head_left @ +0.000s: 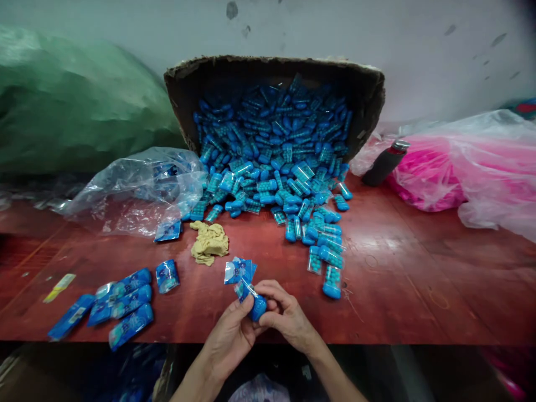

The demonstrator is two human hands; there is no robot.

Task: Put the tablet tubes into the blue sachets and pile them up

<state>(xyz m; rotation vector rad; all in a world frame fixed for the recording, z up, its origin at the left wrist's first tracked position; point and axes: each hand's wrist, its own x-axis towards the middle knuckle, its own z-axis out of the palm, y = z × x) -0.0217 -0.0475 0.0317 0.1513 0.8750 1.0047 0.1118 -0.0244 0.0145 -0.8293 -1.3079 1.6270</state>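
Observation:
Near the table's front edge, my left hand [233,331] pinches a small blue-capped pack [258,307] between thumb and fingers. My right hand [290,319] closes around the pack's right side, so both hands hold it. A shiny printed piece sticks up from its upper end; the fingers hide the rest. Just beyond my hands lie blue printed cards [239,270]. To the left are several blue packs with printed cards [132,301], and one more such pack [167,276] sits apart. Clear packs with blue caps and teal contents [330,257] trail across the table on the right.
A tipped cardboard box [379,106] spills a heap of blue packs [268,167]. Around it are a clear plastic bag [113,190], crumpled yellow material [209,241], a dark bottle [383,166], pink goods in plastic [435,173], and a green sack [84,106]. A yellow-handled cutter [59,287] lies left.

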